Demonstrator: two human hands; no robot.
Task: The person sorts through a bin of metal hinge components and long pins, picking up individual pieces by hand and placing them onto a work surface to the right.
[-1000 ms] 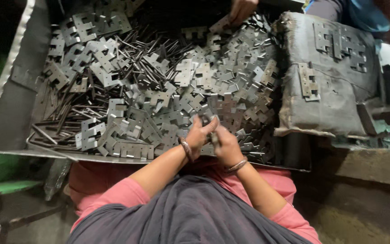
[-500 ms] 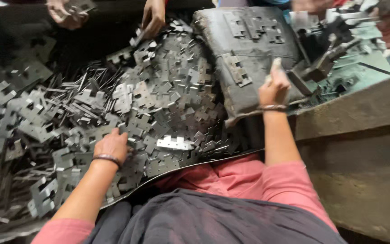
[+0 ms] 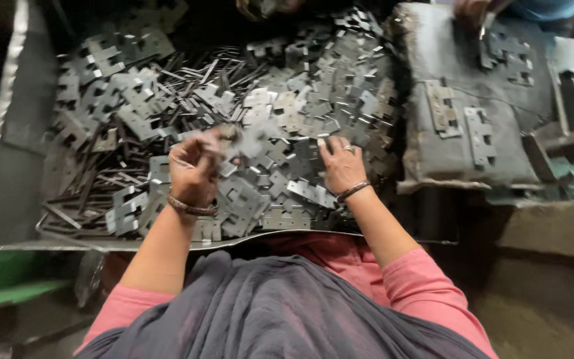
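On metal plates (image 3: 280,113), both hands (image 3: 194,169) rest.

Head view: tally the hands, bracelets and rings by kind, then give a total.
Own hands: 2, left hand and right hand
Other people's hands: 2
Bracelets: 2
Ring: 1
Total: 7

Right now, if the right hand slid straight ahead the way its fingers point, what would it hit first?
Probably more of the flat metal hinge plates: the right hand already rests on that heap, fingers pointing up the pile. Depth is hard to judge.
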